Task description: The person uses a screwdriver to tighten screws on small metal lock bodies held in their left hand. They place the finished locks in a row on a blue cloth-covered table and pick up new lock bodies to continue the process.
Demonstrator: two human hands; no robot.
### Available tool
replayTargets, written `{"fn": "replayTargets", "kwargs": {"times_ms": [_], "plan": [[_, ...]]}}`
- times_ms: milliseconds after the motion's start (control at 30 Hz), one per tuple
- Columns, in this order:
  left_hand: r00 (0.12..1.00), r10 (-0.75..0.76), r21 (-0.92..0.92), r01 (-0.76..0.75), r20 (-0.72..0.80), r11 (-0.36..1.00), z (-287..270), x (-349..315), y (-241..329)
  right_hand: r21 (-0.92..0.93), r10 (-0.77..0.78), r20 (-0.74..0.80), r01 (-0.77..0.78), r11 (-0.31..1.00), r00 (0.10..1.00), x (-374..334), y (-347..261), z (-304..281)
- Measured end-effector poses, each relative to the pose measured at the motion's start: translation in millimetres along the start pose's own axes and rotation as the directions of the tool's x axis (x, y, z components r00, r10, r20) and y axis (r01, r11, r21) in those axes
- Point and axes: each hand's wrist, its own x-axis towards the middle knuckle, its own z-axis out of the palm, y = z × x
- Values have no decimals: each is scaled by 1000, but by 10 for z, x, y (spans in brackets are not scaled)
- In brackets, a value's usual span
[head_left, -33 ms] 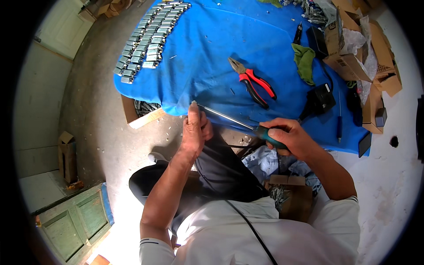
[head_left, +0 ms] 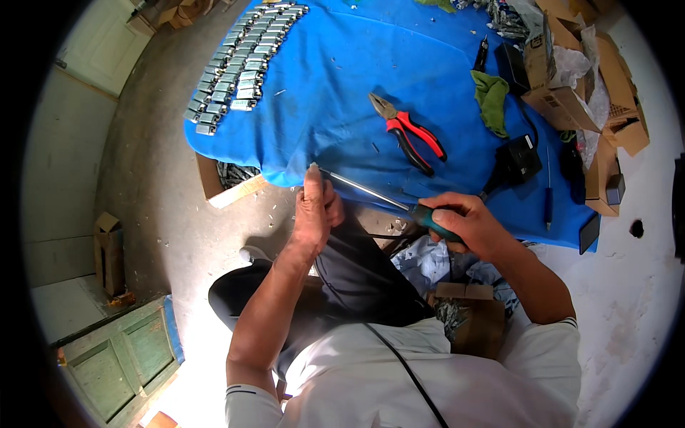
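Observation:
My right hand (head_left: 471, 225) is wrapped round the dark green handle of a screwdriver (head_left: 371, 190), whose metal shaft slants up to the left. The shaft's tip reaches the thumb of my left hand (head_left: 314, 207). That hand is closed just off the table's front edge, and what its fingers pinch is too small and hidden to name. Beyond the screwdriver, combination pliers (head_left: 410, 133) with red and black handles lie on the blue cloth (head_left: 321, 93), jaws pointing away to the left. Several small silver metal parts (head_left: 242, 68) stand in rows at the far left of the cloth.
Cardboard boxes (head_left: 564, 93) with clear plastic crowd the right side. Near them lie a green cloth (head_left: 491, 103), a black adapter (head_left: 519, 158) and a thin blue-handled screwdriver (head_left: 549, 200). Below the table's left corner sits an open box (head_left: 208, 178) of dark parts; another box (head_left: 478, 321) stands by my lap.

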Motion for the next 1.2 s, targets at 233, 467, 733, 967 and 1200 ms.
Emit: {"fn": "replayTargets", "kwargs": {"times_ms": [233,467,733,967,1200], "plan": [[995,-71,31,70,65,997,-90,2,34,-829,-733,215,517,212,645,35,173,62],[969,-167,137,144,180,980,108,-44,-67,-861,-819,131,473,185,559,181,118,227],[967,-220,25,219,128,975,40,3,-43,-844,-753,24,417,338,658,-334,18,216],[973,-197,31,194,117,980,71,4,-38,-877,-737,86,402,263,671,-527,-66,243],[969,-221,27,219,111,975,75,-13,-8,-893,-734,86,380,243,673,-588,-77,241]]}}
